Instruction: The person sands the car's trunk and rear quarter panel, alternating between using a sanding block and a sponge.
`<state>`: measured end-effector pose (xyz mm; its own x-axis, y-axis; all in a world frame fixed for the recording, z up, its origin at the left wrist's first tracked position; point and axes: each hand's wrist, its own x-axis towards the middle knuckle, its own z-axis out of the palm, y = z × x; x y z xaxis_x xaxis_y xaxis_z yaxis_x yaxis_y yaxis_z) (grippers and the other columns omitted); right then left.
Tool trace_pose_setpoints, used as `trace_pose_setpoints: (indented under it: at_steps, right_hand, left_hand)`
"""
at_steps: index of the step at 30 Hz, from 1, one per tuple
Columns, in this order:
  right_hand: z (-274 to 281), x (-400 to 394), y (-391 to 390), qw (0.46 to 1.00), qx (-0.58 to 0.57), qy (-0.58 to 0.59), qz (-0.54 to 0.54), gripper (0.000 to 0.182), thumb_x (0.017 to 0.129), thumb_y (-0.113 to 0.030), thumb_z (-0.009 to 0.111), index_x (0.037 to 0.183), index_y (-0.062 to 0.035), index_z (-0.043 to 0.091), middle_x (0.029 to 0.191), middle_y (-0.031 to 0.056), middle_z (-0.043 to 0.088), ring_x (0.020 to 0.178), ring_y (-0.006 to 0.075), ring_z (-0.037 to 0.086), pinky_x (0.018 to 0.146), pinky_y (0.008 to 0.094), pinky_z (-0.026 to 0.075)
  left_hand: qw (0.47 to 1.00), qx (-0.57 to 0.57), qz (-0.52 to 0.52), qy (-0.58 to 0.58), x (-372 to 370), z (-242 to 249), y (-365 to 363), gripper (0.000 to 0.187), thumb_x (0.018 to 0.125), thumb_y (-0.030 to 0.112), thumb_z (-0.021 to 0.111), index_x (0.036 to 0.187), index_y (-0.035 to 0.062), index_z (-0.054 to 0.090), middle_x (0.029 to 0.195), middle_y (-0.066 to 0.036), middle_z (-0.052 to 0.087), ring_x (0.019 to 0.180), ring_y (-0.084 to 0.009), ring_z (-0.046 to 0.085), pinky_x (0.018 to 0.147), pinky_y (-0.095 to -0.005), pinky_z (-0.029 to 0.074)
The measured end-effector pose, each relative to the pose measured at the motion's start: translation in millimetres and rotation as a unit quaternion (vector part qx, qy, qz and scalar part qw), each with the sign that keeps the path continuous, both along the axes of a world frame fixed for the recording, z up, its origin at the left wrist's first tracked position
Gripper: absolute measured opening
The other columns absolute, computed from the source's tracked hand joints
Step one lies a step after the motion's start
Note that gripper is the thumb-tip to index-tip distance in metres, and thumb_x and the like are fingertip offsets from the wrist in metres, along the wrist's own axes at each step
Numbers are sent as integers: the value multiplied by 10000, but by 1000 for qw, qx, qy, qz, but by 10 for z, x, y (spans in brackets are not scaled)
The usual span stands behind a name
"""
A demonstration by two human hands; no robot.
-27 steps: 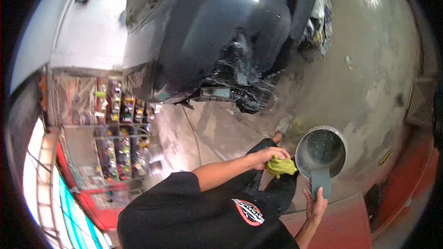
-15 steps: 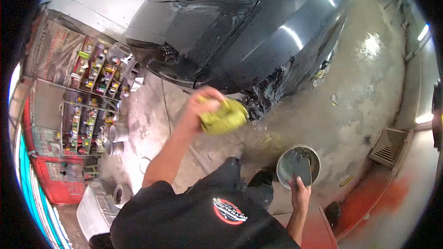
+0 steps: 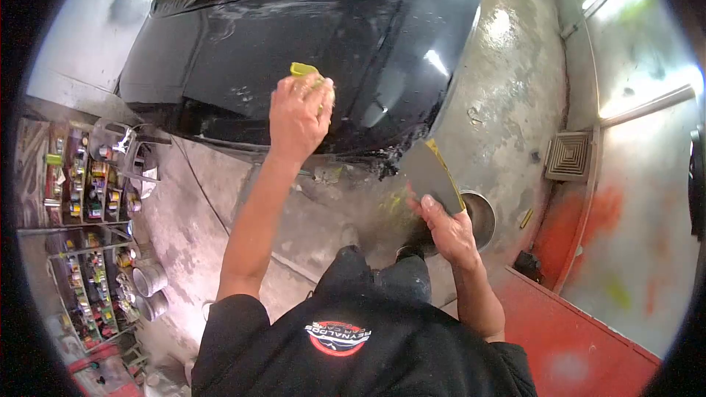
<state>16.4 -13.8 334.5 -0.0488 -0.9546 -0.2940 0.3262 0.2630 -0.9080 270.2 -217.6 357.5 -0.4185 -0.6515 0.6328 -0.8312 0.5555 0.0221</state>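
Note:
My left hand (image 3: 298,121) is closed around a crumpled yellow cloth (image 3: 303,69), mostly hidden by the fingers. It is raised over the wet, dark car panel (image 3: 243,73), overlapping its near part in this view. In my right hand (image 3: 450,234), thumb on top, is a grey sheet of sandpaper (image 3: 434,176) with a yellow edge along its right side. The sheet stands tilted upward, in front of the round bucket (image 3: 482,224) on the floor.
Shelves (image 3: 88,184) crowded with small cans and bottles stand at left, with larger metal pots (image 3: 151,279) beside them. A square floor-level vent (image 3: 568,156) is set at the right wall. A red panel (image 3: 581,338) lies near my right side. The concrete floor (image 3: 507,81) is wet.
My left hand has moved forward, up over the car, with the yellow cloth squeezed smaller. My right hand has lifted the sandpaper up from the bucket. The view has shifted to the right.

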Motion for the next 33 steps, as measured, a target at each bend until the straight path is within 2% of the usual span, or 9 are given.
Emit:
trace_pose_setpoints:
  at_steps: [4,7,10,13,16,17,21,27,33]
  right_hand:
    - [172,611,-338,977,-94,190,18,514,1024,-177,597,1487,-3,459,1273,160,655,1174,271,614,1032,359,446]
    - [576,1000,-596,932,-165,323,17,631,1009,-121,578,1565,14,313,1459,266,530,1351,380,520,1125,407,389]
    - [548,1285,-983,842,-202,501,11,675,960,-31,518,1570,60,244,1582,325,329,1475,439,345,1212,450,291]
    - [394,1535,-1309,766,-233,599,21,696,904,19,468,1553,106,232,1627,333,203,1525,457,215,1258,477,195]
    - [227,1787,-1354,737,-209,636,89,743,863,-4,478,1552,118,227,1628,353,179,1518,508,193,1245,556,182]
    - [122,1864,-1284,701,-209,675,96,737,929,-123,551,1548,123,235,1632,350,171,1517,508,200,1228,593,195]
    - [-22,1973,-992,679,-213,693,116,855,1019,-389,561,1572,109,138,1639,359,105,1531,511,129,1234,588,159]
    - [153,1854,-1452,670,-207,709,76,848,1014,-461,541,1535,136,237,1609,374,197,1492,536,234,1205,615,221]
    - [254,1497,-2270,656,-163,736,50,841,1032,-498,490,1525,142,254,1598,377,229,1481,525,270,1192,607,268]
  left_hand:
    - [997,4,72,26,878,14,-263,215,932,218,687,1120,136,751,1163,-53,698,1090,-295,617,960,-446,479]
    - [995,-21,95,9,1419,49,-466,223,939,242,671,1127,153,753,1176,-40,698,1092,-290,620,944,-447,487]
    - [993,-34,114,9,1680,25,-686,233,942,275,662,1125,165,758,1186,-30,697,1098,-285,621,930,-445,495]
    - [991,-27,130,31,1748,8,-777,257,954,264,651,1174,162,738,1220,-49,691,1120,-303,622,957,-451,495]
    - [990,-26,136,40,1716,8,-753,258,957,267,652,1176,164,739,1237,-50,689,1127,-307,618,960,-450,496]
    - [989,-25,138,37,1724,1,-753,256,956,268,654,1174,164,740,1238,-50,688,1130,-306,616,960,-450,496]
    - [989,-25,138,36,1733,10,-793,250,955,266,659,1167,164,744,1241,-47,685,1137,-306,613,964,-451,496]
    - [989,-6,140,45,1714,34,-770,247,945,243,672,1167,162,744,1251,-44,680,1146,-303,607,977,-450,493]
    - [989,-3,139,40,1696,72,-757,257,929,222,689,1166,139,743,1254,-57,678,1142,-302,605,983,-446,493]
